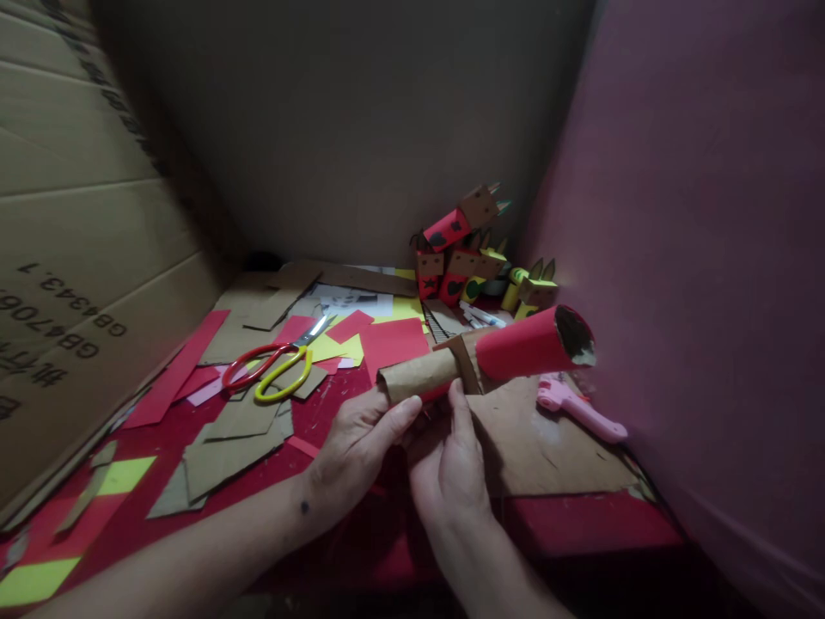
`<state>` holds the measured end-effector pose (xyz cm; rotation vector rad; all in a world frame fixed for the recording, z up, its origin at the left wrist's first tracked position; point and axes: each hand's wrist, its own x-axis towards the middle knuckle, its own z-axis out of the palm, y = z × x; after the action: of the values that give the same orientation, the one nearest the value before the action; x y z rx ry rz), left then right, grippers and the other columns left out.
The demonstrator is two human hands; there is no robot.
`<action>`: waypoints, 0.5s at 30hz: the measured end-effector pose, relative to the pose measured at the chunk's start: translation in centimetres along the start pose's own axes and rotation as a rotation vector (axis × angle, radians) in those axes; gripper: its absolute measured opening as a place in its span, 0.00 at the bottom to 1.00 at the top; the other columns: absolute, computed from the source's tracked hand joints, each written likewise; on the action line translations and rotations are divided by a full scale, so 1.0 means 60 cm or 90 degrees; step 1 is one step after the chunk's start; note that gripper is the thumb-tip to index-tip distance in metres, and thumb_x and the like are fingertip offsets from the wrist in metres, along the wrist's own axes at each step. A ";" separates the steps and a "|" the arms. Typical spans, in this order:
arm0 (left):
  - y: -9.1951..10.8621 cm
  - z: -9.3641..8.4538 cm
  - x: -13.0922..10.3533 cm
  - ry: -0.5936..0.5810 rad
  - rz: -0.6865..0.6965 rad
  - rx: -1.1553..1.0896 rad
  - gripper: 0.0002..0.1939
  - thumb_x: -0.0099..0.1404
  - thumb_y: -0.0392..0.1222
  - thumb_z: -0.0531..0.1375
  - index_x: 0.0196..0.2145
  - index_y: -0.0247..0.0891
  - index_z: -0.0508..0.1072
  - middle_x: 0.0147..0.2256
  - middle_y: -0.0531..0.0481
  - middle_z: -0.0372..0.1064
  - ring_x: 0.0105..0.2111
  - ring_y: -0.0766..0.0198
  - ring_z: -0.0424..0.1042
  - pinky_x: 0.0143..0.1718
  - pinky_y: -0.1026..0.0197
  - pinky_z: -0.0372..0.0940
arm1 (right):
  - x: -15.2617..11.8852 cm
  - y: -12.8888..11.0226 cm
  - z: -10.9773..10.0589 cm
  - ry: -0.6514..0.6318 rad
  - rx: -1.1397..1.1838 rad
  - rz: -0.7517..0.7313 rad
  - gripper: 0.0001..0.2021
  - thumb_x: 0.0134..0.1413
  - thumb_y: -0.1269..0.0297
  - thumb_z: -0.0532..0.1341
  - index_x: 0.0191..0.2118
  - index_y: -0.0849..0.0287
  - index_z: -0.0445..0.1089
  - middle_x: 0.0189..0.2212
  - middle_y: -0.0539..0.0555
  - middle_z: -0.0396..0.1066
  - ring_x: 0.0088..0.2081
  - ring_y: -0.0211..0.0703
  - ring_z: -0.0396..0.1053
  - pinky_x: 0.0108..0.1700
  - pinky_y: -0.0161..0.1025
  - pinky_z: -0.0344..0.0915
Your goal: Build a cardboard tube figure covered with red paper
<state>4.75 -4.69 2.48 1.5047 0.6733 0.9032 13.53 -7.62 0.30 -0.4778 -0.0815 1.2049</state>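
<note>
Both my hands are together over the front of the table, around a bare brown cardboard tube [418,375]. My left hand [361,438] grips its near left end, thumb along the lower side. My right hand [451,456] closes on its lower right part with the thumb up; its other fingers are mostly hidden. A strip of red shows under the tube. Just beyond, a tube covered in red paper [525,346] tilts up to the right, its dark open end facing right. Brown cardboard [469,363] lies between the two tubes; whether they are joined, I cannot tell.
Scissors with red and yellow handles [277,365] lie left among cardboard scraps [238,447] and red paper [394,344]. A pink glue gun [580,408] rests right on a cardboard sheet [547,451]. Several decorated tube figures [451,258] stand behind. A large carton [83,258] borders the left.
</note>
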 end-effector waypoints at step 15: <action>-0.006 -0.003 -0.002 0.004 0.054 0.088 0.15 0.65 0.47 0.57 0.43 0.36 0.76 0.36 0.47 0.76 0.36 0.58 0.74 0.41 0.59 0.69 | -0.003 0.004 0.001 0.006 -0.004 -0.029 0.09 0.46 0.62 0.68 0.34 0.60 0.74 0.27 0.50 0.77 0.31 0.39 0.74 0.37 0.36 0.71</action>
<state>4.58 -4.65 2.11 1.6646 0.6927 0.9411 13.22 -7.69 0.30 -0.4858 -0.0876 1.1576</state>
